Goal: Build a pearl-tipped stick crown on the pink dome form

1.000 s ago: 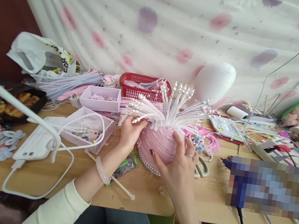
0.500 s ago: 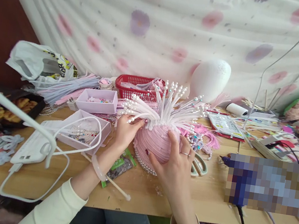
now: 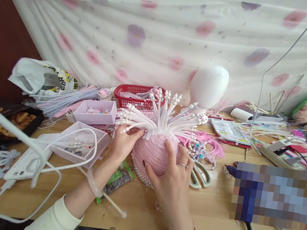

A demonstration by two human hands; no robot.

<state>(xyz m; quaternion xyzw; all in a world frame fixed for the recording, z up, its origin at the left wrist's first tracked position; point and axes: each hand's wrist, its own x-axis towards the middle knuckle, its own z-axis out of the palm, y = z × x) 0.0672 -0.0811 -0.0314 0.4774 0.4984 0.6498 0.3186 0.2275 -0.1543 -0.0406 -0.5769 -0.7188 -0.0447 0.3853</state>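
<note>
A pink dome wrapped in fuzzy strands [image 3: 151, 151] stands on the table in front of me, with a string of pearls around its base. From its top fans a spray of white pearl-tipped stems [image 3: 164, 118]. My left hand [image 3: 124, 141] is at the left side of the spray, thumb and fingers closed on one of the low stems. My right hand [image 3: 175, 173] grips the dome's front right, index finger high and thumb low on the strands. Green-handled scissors [image 3: 201, 176] lie right of that hand.
Two lilac boxes [image 3: 95, 111] of beads and a red basket [image 3: 138, 94] stand behind on the left. A white foam head [image 3: 209, 85] is at the back. A blue glue gun [image 3: 248, 196], partly blurred, lies right. White cables [image 3: 55, 192] loop at left.
The camera view has tilted up slightly, so the table sits lower in the picture. Both hands keep nearly the same hold on the dome and the stem.
</note>
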